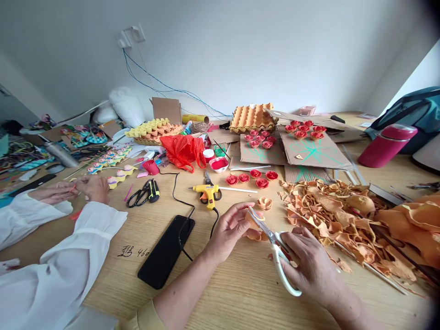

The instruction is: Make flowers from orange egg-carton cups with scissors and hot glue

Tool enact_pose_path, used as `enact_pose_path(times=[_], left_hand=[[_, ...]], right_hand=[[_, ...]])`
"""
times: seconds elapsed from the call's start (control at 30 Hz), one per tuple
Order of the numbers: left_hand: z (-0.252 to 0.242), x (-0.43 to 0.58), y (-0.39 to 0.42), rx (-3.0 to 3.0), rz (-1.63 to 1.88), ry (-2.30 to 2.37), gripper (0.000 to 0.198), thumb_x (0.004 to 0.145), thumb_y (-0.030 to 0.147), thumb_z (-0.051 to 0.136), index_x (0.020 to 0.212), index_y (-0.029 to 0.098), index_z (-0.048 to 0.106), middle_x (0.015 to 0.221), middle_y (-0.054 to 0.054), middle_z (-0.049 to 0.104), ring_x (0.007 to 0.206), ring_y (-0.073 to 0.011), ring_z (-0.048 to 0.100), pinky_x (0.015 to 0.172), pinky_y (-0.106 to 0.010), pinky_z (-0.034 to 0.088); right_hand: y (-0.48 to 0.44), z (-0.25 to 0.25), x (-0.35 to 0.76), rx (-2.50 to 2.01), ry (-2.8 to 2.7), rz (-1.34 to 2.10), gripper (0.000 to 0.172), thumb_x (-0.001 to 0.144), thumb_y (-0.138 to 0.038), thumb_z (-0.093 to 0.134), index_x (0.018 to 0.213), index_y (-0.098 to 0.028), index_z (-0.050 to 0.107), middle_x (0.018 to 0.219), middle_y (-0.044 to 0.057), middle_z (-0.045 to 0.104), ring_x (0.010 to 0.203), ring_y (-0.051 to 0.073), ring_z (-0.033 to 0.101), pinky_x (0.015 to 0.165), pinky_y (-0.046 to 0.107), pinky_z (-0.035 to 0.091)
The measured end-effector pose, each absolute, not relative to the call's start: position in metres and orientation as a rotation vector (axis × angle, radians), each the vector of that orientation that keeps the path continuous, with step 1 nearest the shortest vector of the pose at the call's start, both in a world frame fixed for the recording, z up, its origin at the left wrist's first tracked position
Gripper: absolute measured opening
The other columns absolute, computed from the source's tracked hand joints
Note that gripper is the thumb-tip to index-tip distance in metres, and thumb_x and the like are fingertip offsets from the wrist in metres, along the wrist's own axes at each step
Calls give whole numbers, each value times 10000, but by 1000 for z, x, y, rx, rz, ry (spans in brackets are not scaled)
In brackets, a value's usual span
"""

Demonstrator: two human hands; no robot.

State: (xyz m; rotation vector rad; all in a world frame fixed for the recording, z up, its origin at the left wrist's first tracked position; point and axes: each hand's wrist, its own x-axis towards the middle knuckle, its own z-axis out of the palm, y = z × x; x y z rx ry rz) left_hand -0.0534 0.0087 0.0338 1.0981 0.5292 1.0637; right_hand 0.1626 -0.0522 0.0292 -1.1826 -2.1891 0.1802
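My left hand (229, 229) pinches a small orange piece of egg-carton card (256, 234) just above the wooden table (240, 284). My right hand (309, 266) is closed round the white handles of a pair of scissors (275, 247). The scissor blades reach up-left to the card piece beside my left fingertips. An unpainted orange paper rose (264, 203) lies just beyond my hands. Several red-painted roses (252, 176) sit further back.
A heap of orange carton scraps (343, 220) fills the right. A yellow glue gun (208, 192), a black phone (167, 250) and black scissors (144, 192) lie to the left. Another person's white-sleeved hands (79, 189) work at far left. Cardboard sheets with roses (309, 146), egg trays (252, 117) and a pink bottle (387, 144) stand behind.
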Motion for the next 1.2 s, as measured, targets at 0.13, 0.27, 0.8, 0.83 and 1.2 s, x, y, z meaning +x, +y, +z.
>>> enact_pose_path(times=[0.13, 0.27, 0.8, 0.83, 1.2], left_hand=[[30, -52, 10, 1058, 1099, 549, 415, 872, 371, 755, 1235, 213, 627, 1163, -102, 701, 1006, -225, 704, 828, -348, 608], [33, -50, 10, 1121, 1116, 618, 392, 823, 346, 808, 1149, 189, 655, 1144, -89, 704, 1046, -230, 700, 883, -348, 601], [35, -51, 9, 1183, 1110, 590, 382, 856, 299, 782, 1192, 195, 633, 1185, -91, 713, 1034, -228, 735, 916, -345, 598], [35, -51, 9, 1183, 1114, 591, 375, 858, 295, 780, 1191, 196, 638, 1197, -92, 706, 1034, -228, 736, 911, -340, 600], [39, -50, 7, 1144, 1163, 563, 403, 855, 304, 780, 1226, 237, 637, 1280, -105, 677, 1032, -228, 728, 865, -331, 602]], right_hand=[[-50, 27, 162, -1245, -2174, 255, 269, 968, -323, 590, 796, -246, 398, 689, -33, 516, 642, 174, 491, 708, 341, 400], [-49, 27, 162, -1253, -2170, 329, 212, 937, -303, 613, 841, -242, 434, 752, -23, 546, 673, 178, 513, 786, 383, 404], [-51, 27, 163, -1245, -2197, 312, 266, 912, -234, 613, 787, -248, 378, 689, -31, 502, 684, 188, 493, 703, 332, 394], [-52, 26, 163, -1240, -2194, 303, 271, 917, -240, 611, 783, -249, 375, 681, -32, 497, 678, 186, 489, 689, 325, 391], [-52, 31, 161, -1152, -2178, 141, 277, 954, -245, 584, 777, -251, 370, 631, -49, 467, 596, 161, 458, 628, 294, 386]])
